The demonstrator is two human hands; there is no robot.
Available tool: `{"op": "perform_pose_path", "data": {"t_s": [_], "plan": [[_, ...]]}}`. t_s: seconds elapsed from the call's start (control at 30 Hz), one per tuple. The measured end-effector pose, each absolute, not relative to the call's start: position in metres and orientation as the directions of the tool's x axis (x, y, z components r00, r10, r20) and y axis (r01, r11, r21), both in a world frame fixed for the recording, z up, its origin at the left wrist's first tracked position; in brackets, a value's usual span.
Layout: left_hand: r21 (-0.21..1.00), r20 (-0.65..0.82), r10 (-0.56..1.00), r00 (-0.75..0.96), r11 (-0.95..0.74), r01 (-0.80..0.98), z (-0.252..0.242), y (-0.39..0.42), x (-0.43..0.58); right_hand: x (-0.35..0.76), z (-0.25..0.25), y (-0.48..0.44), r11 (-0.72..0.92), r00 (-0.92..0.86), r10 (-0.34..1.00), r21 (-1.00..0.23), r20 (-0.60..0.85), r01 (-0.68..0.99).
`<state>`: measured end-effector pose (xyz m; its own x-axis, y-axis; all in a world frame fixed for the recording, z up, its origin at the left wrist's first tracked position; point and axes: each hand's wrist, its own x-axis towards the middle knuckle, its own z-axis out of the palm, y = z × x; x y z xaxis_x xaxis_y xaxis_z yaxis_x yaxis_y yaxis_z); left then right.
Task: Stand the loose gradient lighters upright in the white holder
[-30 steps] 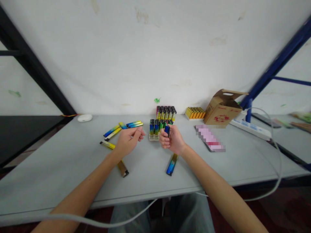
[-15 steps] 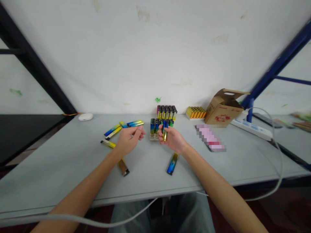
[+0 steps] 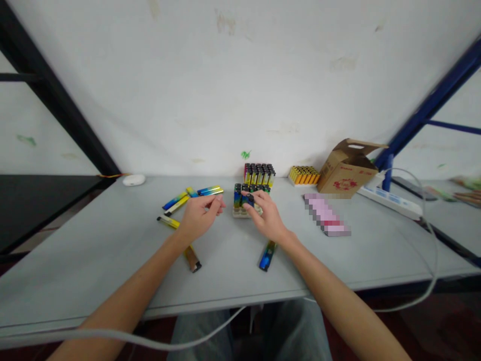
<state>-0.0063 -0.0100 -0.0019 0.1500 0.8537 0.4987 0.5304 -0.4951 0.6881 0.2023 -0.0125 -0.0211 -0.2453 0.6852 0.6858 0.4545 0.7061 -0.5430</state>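
My right hand [image 3: 267,214] is closed around a blue lighter [image 3: 248,200], whose dark top shows between thumb and fingers. It is at the front of a pale slotted tray [image 3: 240,212] that holds several upright blue-green lighters in its rear rows; whether the held lighter sits in a slot is hidden. My left hand [image 3: 202,213] hovers to the left of the tray with curled fingers pressed together; anything inside them cannot be made out. Around it lie loose lighters: a blue-and-gold one [image 3: 210,190], a yellow one [image 3: 168,221] and a brown one [image 3: 193,259].
Behind the tray stands a block of black-topped lighters [image 3: 259,174]. To its right are a tray of orange lighters [image 3: 305,175], an open cardboard box [image 3: 343,173], a pixelated pink phone-like object [image 3: 326,214] and a white power strip [image 3: 393,201]. One blue lighter [image 3: 267,256] lies near my right wrist.
The lighter in my right hand has moved slightly left and turned, from its gold end showing below to its dark top showing. My left hand has stayed nearly still.
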Motion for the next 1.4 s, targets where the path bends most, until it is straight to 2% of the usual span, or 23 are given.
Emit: {"op": "perform_pose_path", "data": {"t_s": [0.1,0.23,0.5,0.57,0.67,0.77,0.83,0.97,1.27,1.4], "plan": [[0.674,0.508,0.849,0.145,-0.497,0.547,-0.002,-0.010,-0.007,0.206,-0.024,-0.007,0.685,-0.182,0.651,-0.468,0.737,0.559],[0.658,0.521,0.841,0.146,-0.504,0.559,-0.003,-0.009,-0.007,0.212,-0.028,-0.001,0.581,-0.041,0.681,-0.505,0.731,0.638],[0.650,0.511,0.849,0.134,-0.484,0.586,-0.004,-0.008,-0.009,0.215,-0.025,-0.001,0.540,-0.129,0.763,-0.516,0.633,0.665],[0.615,0.509,0.844,0.172,-0.496,0.614,-0.005,-0.007,-0.010,0.217,-0.026,0.001,0.503,-0.140,0.788,-0.495,0.600,0.709],[0.478,0.524,0.806,0.275,-0.545,0.689,-0.011,-0.003,-0.011,0.218,-0.028,0.003,0.444,-0.145,0.825,-0.466,0.546,0.765],[0.346,0.534,0.743,0.404,-0.628,0.698,-0.018,-0.001,-0.010,0.219,-0.031,0.005,0.434,-0.152,0.840,-0.479,0.521,0.763],[0.304,0.528,0.704,0.476,-0.680,0.667,-0.023,-0.001,-0.008,0.219,-0.032,0.006,0.455,-0.160,0.835,-0.497,0.527,0.738],[0.274,0.495,0.659,0.567,-0.737,0.618,-0.033,-0.002,-0.003,0.218,-0.035,0.007,0.446,-0.157,0.847,-0.516,0.508,0.731],[0.201,0.359,0.709,0.607,-0.694,0.692,-0.041,-0.004,-0.002,0.214,-0.035,0.003,0.371,-0.059,0.883,-0.617,0.465,0.694],[0.210,0.360,0.722,0.591,-0.680,0.703,-0.041,-0.003,-0.001,0.213,-0.037,0.003,0.407,-0.074,0.844,-0.546,0.531,0.732]]}}
